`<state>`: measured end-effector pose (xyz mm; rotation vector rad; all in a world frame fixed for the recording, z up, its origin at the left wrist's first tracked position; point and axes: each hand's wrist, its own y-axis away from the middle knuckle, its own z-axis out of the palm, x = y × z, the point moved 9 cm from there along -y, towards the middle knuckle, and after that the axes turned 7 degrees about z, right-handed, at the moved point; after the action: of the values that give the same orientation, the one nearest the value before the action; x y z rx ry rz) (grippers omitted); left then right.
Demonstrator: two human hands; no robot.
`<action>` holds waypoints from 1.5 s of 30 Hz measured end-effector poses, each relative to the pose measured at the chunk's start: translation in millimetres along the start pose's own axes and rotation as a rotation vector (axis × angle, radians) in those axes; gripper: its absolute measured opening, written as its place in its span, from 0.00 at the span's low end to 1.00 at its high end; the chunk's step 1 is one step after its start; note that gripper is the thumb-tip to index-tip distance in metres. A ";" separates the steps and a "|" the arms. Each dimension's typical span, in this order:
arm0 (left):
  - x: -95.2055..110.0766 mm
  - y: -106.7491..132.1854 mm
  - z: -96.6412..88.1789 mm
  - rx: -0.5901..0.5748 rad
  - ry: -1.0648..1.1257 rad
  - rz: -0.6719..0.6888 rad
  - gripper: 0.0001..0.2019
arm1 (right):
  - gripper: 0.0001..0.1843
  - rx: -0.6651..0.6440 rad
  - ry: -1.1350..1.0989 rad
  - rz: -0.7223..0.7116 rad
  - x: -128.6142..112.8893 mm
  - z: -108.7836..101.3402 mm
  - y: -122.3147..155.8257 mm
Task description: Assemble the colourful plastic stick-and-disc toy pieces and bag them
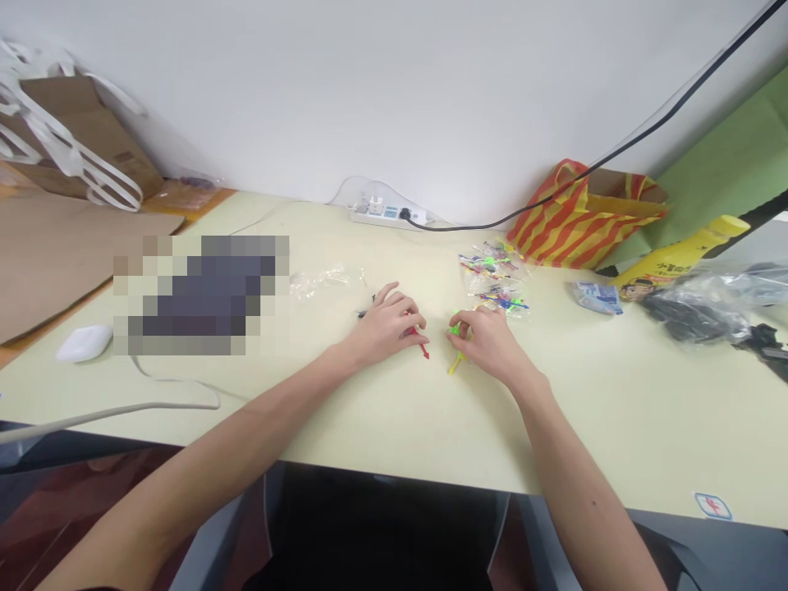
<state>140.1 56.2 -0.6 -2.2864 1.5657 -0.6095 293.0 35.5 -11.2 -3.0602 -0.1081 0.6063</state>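
My left hand [387,330] is low over the table, its fingers curled around a small red plastic piece [424,351] with an arrow-shaped tip; the rest of that piece is hidden under the fingers. Some small dark pieces [362,313] show behind this hand. Thumb and forefinger of my right hand [489,338] pinch a small bright green plastic piece [454,332]. Just below it a thin yellow plastic piece [455,364] points toward me, partly covered by the hand. Beyond my right hand lie clear bags of multicoloured plastic pieces [492,263].
Crumpled clear wrapping [326,281] lies left of my hands. A power strip [385,215] with a black cable [492,225] runs along the wall. At right are a striped bag [572,217], a yellow bottle [683,258] and a small packet [596,297]. A white case [84,343] sits left.
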 end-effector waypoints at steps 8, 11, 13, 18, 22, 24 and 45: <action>-1.2 1.9 3.1 -0.060 -0.009 -0.027 0.11 | 0.05 0.006 0.014 0.007 -3.8 -2.1 2.0; 0.1 1.3 3.8 -0.085 0.012 -0.036 0.11 | 0.05 0.008 0.015 0.007 -3.3 -0.8 1.5; 1.2 1.0 3.4 -0.093 0.014 -0.041 0.10 | 0.05 0.011 0.013 0.005 -3.0 -0.1 1.2; 4.6 1.4 0.3 -0.083 0.008 -0.036 0.09 | 0.05 0.028 -0.020 0.008 -3.5 -2.8 1.1; 6.1 2.7 -0.5 -0.078 -0.013 -0.027 0.09 | 0.06 0.079 -0.124 0.014 -5.4 -11.7 1.8; 6.3 2.6 -1.7 -0.069 -0.020 -0.028 0.09 | 0.07 0.113 -0.201 0.009 -7.6 -17.1 2.7; 24.1 -0.6 -32.1 0.272 0.143 0.153 0.09 | 0.19 -0.084 -0.987 -0.062 -39.3 -9.1 7.0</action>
<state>132.0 33.7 31.5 -1.9427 1.5924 -0.9011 260.6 25.6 12.0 -2.4833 -0.2329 2.0436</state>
